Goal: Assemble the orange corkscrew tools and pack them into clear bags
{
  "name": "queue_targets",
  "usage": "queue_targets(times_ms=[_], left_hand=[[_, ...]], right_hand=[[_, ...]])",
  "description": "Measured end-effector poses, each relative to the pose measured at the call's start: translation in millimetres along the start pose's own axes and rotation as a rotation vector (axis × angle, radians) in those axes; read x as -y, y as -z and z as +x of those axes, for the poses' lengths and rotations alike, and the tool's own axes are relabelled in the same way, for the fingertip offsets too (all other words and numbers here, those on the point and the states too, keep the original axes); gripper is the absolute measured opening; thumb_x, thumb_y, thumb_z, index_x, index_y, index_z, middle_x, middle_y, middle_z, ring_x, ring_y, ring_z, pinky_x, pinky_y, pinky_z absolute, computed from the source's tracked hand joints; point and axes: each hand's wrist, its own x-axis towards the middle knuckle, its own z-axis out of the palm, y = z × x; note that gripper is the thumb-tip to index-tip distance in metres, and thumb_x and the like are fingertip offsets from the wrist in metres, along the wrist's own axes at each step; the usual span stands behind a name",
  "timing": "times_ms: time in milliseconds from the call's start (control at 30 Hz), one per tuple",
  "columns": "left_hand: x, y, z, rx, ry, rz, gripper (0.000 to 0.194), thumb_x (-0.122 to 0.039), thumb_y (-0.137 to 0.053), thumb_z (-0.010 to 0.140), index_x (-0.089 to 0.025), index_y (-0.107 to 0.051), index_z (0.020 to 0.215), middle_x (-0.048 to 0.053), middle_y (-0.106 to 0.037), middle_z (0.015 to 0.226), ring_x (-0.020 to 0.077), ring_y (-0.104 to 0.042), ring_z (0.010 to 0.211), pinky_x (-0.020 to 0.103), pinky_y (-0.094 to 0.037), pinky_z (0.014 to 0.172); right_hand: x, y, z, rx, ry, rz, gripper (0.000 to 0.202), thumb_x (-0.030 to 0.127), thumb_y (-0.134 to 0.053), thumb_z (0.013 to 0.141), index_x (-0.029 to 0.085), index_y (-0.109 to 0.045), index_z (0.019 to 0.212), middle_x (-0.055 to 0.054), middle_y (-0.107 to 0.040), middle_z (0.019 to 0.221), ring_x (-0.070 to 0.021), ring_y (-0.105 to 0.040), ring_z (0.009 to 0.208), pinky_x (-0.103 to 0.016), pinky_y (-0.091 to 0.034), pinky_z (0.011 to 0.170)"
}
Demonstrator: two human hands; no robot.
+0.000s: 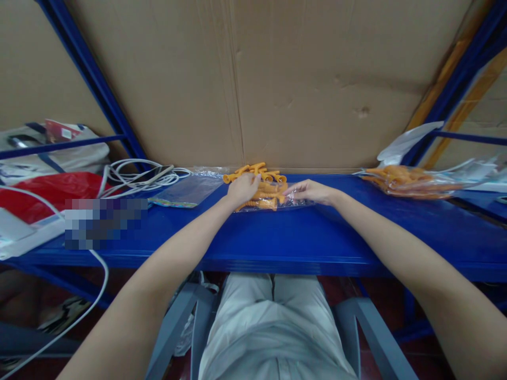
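Several orange plastic pieces (267, 203) lie in a pile at the middle of the blue table (277, 237), partly inside a clear plastic bag (295, 202). My left hand (242, 190) rests on the left part of the pile, its fingers closed and turned away, so what they grip is hidden. At the right side of the pile my right hand (312, 191) pinches the clear bag near its end. Some loose orange pieces (257, 168) lie behind my left hand, against the cardboard.
Flat clear bags (188, 191), coiled white cable (137, 177) and a red bag (79, 187) are on the left. A filled bag of orange pieces (412, 182) sits at the right. Cardboard (301, 84) stands behind the table.
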Motion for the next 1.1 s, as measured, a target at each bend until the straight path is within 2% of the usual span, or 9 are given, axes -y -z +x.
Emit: queue_targets(times_ms=[167, 333, 400, 467, 567, 633, 767, 967, 1100], left_hand=[[-1.6, 2.2, -1.4, 0.006, 0.013, 0.035, 0.049, -0.042, -0.025, 0.100, -0.018, -0.068, 0.103, 0.010, -0.072, 0.112, 0.0267, -0.066, 0.108, 0.037, -0.052, 0.092], [2.0, -3.6, 0.2, 0.090, -0.033, 0.107, 0.035, -0.030, -0.038, 0.096, -0.018, -0.064, 0.115, 0.010, -0.068, 0.121, 0.0245, -0.063, 0.115, 0.035, -0.048, 0.099], [2.4, -5.8, 0.4, 0.125, -0.060, 0.128, 0.036, -0.029, -0.037, 0.097, -0.016, -0.062, 0.118, 0.012, -0.067, 0.122, 0.0241, -0.062, 0.116, 0.034, -0.047, 0.100], [1.7, -6.9, 0.1, 0.141, -0.065, 0.138, 0.037, -0.029, -0.034, 0.099, -0.015, -0.060, 0.121, 0.013, -0.066, 0.123, 0.0243, -0.062, 0.116, 0.034, -0.047, 0.099], [0.1, -6.9, -0.6, 0.153, -0.053, 0.137, 0.038, -0.030, -0.032, 0.100, -0.014, -0.057, 0.123, 0.015, -0.065, 0.126, 0.0250, -0.062, 0.117, 0.035, -0.047, 0.099], [-0.3, -6.3, -0.8, 0.157, -0.052, 0.131, 0.038, -0.030, -0.032, 0.100, -0.014, -0.057, 0.124, 0.015, -0.065, 0.127, 0.0253, -0.062, 0.117, 0.035, -0.046, 0.099], [-0.2, -6.0, -1.2, 0.151, -0.067, 0.127, 0.037, -0.029, -0.032, 0.100, -0.013, -0.058, 0.122, 0.015, -0.065, 0.126, 0.0260, -0.062, 0.116, 0.036, -0.047, 0.098], [-2.0, -7.9, -1.9, 0.138, -0.067, 0.157, 0.036, -0.025, -0.030, 0.099, -0.012, -0.060, 0.115, 0.015, -0.068, 0.119, 0.0243, -0.063, 0.114, 0.033, -0.047, 0.097], [-3.9, -8.1, -2.5, 0.135, -0.066, 0.150, 0.036, -0.024, -0.030, 0.099, -0.012, -0.061, 0.113, 0.016, -0.068, 0.120, 0.0235, -0.063, 0.114, 0.033, -0.047, 0.097]], right_hand=[[3.9, -3.8, -1.1, 0.008, -0.027, -0.016, 0.033, 0.026, -0.076, 0.073, 0.022, -0.077, 0.105, -0.005, -0.076, 0.103, -0.0118, -0.065, 0.082, -0.030, -0.049, 0.084], [5.2, 1.6, 0.2, -0.045, -0.064, -0.187, 0.024, 0.020, -0.067, 0.077, 0.017, -0.078, 0.097, -0.005, -0.075, 0.086, -0.0099, -0.061, 0.064, -0.024, -0.050, 0.064], [2.7, 7.9, 3.9, -0.139, -0.089, -0.328, 0.022, 0.014, -0.062, 0.076, 0.014, -0.078, 0.091, -0.005, -0.074, 0.078, -0.0102, -0.059, 0.057, -0.023, -0.049, 0.058], [-0.3, 15.8, 8.7, -0.284, -0.106, -0.493, 0.024, 0.007, -0.057, 0.073, 0.014, -0.077, 0.086, -0.006, -0.072, 0.075, -0.0124, -0.061, 0.058, -0.025, -0.051, 0.061], [-2.7, 26.1, 17.6, -0.543, -0.058, -0.664, 0.031, 0.003, -0.054, 0.073, 0.013, -0.076, 0.093, -0.009, -0.074, 0.088, -0.0183, -0.068, 0.080, -0.029, -0.053, 0.080], [-1.4, 29.4, 24.9, -0.623, -0.015, -0.668, 0.036, 0.005, -0.055, 0.076, 0.012, -0.074, 0.106, -0.011, -0.074, 0.101, -0.0205, -0.068, 0.093, -0.031, -0.051, 0.089], [6.7, 26.4, 42.8, -0.489, -0.002, -0.558, 0.038, 0.009, -0.055, 0.085, 0.012, -0.068, 0.121, -0.014, -0.071, 0.116, -0.0206, -0.067, 0.103, -0.033, -0.052, 0.093], [15.4, 14.4, 67.6, -0.316, -0.052, -0.517, 0.035, 0.014, -0.052, 0.093, 0.014, -0.069, 0.124, -0.012, -0.069, 0.124, -0.0201, -0.065, 0.112, -0.033, -0.049, 0.100], [12.9, 12.7, 78.1, -0.205, -0.071, -0.569, 0.031, 0.017, -0.052, 0.094, 0.019, -0.074, 0.117, -0.007, -0.067, 0.128, -0.0198, -0.061, 0.119, -0.031, -0.043, 0.106]])
